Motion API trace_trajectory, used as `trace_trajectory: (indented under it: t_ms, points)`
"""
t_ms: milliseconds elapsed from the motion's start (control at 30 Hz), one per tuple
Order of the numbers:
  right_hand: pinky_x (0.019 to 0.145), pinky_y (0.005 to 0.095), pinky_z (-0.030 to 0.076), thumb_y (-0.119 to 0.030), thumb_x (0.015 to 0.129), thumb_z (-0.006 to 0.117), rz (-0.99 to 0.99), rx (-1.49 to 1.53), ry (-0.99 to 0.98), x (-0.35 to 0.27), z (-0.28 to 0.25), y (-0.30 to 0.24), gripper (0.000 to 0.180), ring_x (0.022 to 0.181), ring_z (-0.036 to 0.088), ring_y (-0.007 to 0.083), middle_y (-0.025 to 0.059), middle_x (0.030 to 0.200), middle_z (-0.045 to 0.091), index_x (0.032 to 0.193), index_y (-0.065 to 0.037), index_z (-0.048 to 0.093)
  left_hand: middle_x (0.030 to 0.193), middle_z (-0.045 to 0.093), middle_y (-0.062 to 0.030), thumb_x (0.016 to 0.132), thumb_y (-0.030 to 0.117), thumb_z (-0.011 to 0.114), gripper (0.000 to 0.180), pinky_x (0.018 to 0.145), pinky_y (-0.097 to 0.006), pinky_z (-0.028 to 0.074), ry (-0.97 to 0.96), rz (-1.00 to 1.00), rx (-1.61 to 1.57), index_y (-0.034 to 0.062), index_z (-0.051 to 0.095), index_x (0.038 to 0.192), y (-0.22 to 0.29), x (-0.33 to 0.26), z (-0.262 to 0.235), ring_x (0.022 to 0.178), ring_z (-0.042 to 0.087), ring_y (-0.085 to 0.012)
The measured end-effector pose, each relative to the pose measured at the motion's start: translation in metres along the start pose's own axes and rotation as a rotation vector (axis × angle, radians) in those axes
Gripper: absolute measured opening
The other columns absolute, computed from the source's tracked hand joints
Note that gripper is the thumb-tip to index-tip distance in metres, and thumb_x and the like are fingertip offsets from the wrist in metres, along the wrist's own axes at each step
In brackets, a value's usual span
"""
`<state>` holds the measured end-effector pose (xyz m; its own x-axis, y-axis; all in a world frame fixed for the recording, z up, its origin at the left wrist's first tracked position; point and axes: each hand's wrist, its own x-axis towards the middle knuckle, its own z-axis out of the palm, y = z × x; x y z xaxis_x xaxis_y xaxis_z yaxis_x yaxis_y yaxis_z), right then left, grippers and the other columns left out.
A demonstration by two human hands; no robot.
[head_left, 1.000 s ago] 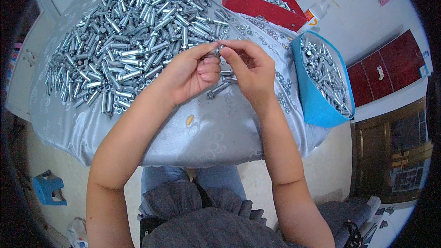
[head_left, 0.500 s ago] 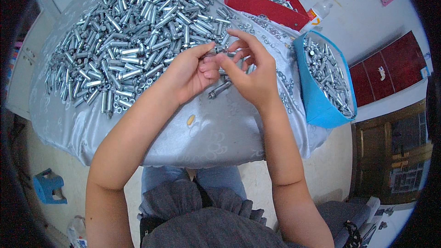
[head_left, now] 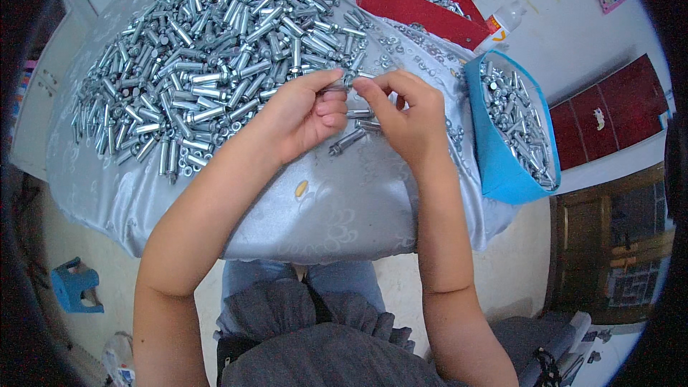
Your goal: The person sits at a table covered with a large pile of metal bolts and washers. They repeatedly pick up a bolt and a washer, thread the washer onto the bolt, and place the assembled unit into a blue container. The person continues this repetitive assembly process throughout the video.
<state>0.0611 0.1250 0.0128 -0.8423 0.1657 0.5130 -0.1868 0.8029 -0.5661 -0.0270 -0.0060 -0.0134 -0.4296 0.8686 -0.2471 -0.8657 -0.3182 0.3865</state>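
My left hand (head_left: 304, 115) is closed around a silvery expansion bolt (head_left: 346, 80), its thumb lying along the top and the bolt mostly hidden by the fingers. At the bolt's right end, the thumb and forefinger of my right hand (head_left: 414, 115) are pinched together; whether they grip the tip or a small nut on it is too small to tell. Below the hands, a few loose expansion bolts (head_left: 347, 142) lie on the cloth. A large heap of similar metal bolts (head_left: 208, 75) spreads to the left and beyond my left hand.
A shiny grey tablecloth (head_left: 265, 226) covers the table. At the far right stands a red box (head_left: 423, 16) with bolts, then a plastic bottle (head_left: 506, 21). A blue fabric bin (head_left: 512, 179) full of bolts stands right. Small nuts and washers (head_left: 423, 54) lie scattered between.
The fingers of my right hand, spread apart before, have come together in a pinch at the bolt's end. My left hand keeps its hold. The whole view has shifted slightly.
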Motion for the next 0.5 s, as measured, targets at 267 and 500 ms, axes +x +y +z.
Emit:
trace_trajectory:
  t_ms: [267,500]
  points:
    - [0.058,0.0292,0.044,-0.015,0.069,0.066,-0.146,0.049,-0.014,0.005,-0.004,0.0,0.024,0.064,0.055,0.0195,0.0085,0.073,0.057,0.091,-0.008,0.059,0.056,0.038,0.0016,0.086,0.017,0.047,0.019,0.038,-0.019,0.029,0.109,0.069,0.105,0.0045,0.044,0.073,0.003,-0.004,0.007,0.043,0.032,-0.0057]
    - [0.056,0.0297,0.044,-0.016,0.069,0.066,-0.049,-0.095,-0.173,0.002,-0.011,0.008,0.026,0.062,0.054,0.0189,0.0077,0.072,0.056,0.093,-0.009,0.058,0.058,0.038,0.0023,0.086,0.015,0.049,0.016,0.038,-0.019,0.027,0.135,0.125,0.241,0.0059,0.044,0.073,0.0,-0.007,0.012,0.045,0.032,-0.0047]
